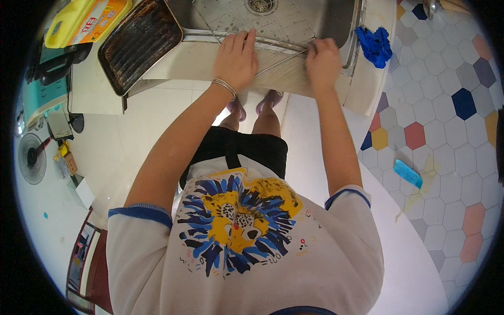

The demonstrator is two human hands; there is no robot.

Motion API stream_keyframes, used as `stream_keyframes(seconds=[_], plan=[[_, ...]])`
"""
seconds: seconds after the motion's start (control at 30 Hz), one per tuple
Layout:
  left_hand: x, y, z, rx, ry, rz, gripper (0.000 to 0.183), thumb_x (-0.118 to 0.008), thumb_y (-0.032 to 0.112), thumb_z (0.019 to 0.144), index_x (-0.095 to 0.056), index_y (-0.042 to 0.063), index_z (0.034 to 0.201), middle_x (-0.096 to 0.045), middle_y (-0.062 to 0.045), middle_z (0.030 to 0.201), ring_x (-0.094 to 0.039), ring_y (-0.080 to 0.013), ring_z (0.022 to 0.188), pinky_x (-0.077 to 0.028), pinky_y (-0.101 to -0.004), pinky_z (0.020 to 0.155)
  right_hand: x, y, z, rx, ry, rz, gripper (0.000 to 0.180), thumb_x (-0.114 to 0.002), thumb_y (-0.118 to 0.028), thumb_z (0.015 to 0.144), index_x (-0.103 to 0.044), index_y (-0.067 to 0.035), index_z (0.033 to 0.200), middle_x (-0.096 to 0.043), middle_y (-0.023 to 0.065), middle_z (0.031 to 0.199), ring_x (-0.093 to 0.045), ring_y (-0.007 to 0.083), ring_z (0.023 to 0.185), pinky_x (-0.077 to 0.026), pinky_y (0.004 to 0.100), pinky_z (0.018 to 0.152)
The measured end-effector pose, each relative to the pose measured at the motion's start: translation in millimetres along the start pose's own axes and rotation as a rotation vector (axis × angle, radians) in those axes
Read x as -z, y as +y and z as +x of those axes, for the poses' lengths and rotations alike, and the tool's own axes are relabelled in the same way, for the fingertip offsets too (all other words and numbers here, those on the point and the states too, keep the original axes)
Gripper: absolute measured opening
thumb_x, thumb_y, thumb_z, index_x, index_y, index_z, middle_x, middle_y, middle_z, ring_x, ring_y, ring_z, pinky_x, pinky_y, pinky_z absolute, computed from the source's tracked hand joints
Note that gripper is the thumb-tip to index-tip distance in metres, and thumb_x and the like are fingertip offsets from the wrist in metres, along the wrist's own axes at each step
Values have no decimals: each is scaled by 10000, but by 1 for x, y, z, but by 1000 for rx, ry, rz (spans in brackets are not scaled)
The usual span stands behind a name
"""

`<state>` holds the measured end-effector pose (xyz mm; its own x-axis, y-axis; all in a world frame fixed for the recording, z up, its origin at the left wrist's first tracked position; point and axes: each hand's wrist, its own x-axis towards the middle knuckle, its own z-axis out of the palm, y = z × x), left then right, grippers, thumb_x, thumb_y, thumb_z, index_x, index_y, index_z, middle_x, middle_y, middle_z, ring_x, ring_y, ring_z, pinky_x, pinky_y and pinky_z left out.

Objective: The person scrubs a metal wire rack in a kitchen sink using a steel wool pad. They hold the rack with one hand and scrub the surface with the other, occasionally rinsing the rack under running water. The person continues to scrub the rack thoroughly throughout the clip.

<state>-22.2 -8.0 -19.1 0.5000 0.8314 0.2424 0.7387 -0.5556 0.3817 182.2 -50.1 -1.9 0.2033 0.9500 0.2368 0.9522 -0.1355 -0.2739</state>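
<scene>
A thin metal wire rack (pixel 280 63) slants across the front edge of the stainless steel sink (pixel 334 19), its wires reaching over the basin. My left hand (pixel 236 59), with bangles at the wrist, grips the rack's near left part, fingers laid over the wires. At the rack's right corner, my right hand (pixel 325 65) is curled around the wire and slightly blurred. Its fingertips are partly hidden, so anything else within them cannot be made out. Beyond both hands, the drain strainer (pixel 261 5) sits in the wet, spotted basin floor.
A dark, stained ribbed baking tray (pixel 139 43) leans over the counter edge at left, beside a yellow detergent jug (pixel 92 21). A crumpled blue cloth or glove (pixel 374 46) lies right of the sink. Hexagonal tiles (pixel 437 130) cover the right wall.
</scene>
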Motion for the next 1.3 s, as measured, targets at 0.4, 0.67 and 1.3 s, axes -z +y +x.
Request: stream_keyframes(seconds=[0.4,0.67,1.3], plan=[[1,2,0,9,6,-27,548,-529,148,852,-424,0,1369,-506,-188,1228,-474,-362,1113,-367,-462,1009,3,6,10,-156,0,29,153,-656,-89,735,-675,-79,886,-608,123,907,-602,312,916,-500,440,767],[0,3,2,-6,37,60,553,-565,161,821,-452,-6,1336,-518,-153,1191,-486,-330,1091,-378,-442,1004,1,3,11,-122,139,310,102,-668,-105,785,-676,-63,878,-603,139,921,-601,344,855,-496,432,754],[4,3,1,9,-32,3,587,-557,124,836,-405,-9,1387,-484,-203,1250,-459,-378,1139,-351,-469,1030,-6,20,38,-73,100,192,121,-627,-26,697,-626,-53,815,-579,140,874,-592,329,852,-503,432,744]])
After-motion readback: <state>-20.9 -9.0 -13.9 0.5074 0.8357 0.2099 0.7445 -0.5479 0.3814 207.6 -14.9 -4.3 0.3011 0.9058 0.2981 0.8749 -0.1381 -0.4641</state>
